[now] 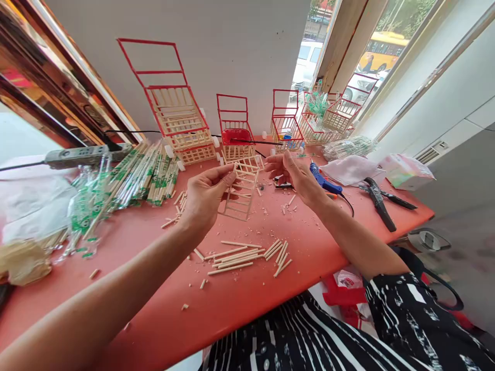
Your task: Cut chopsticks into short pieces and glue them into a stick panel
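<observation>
My left hand (211,191) pinches a small wooden-stick frame (244,191) by its upper left side, between thumb and fingers. The frame is tilted above the red table, with crossbars like a ladder. Just to its right, my right hand (292,172) is raised with fingers apart, and I see nothing in it. Below the frame lie several cut wooden sticks (235,258), with a group of shorter pieces (279,253) beside them. A blue glue gun (324,180) rests right of my right hand.
Along the wall stand several stick carts with red edges, a large one (180,113) at left. Bundles of wrapped chopsticks (135,172) and a power strip (87,156) occupy the left. Black-handled cutters (379,203), a pink-white cloth (350,170) and a tissue pack (409,172) lie at right.
</observation>
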The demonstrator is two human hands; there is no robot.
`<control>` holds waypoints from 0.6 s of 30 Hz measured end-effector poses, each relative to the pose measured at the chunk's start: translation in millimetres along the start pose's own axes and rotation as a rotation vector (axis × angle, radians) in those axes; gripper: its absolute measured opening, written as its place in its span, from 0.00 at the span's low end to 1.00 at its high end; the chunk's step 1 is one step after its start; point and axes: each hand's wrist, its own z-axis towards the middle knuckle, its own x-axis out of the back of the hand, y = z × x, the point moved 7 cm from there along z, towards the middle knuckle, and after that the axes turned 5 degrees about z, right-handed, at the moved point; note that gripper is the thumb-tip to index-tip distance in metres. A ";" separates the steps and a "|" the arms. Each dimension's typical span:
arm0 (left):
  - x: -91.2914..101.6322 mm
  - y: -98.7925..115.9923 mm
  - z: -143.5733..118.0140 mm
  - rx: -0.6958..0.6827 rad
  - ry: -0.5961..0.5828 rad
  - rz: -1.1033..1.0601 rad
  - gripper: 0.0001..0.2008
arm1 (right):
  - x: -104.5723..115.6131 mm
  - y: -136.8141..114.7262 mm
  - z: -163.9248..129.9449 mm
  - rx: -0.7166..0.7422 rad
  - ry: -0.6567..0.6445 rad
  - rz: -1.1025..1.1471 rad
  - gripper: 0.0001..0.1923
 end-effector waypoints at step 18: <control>-19.7 -35.5 -25.3 0.170 -0.088 -0.018 0.15 | -8.8 22.9 -7.8 -0.018 -0.013 -0.153 0.31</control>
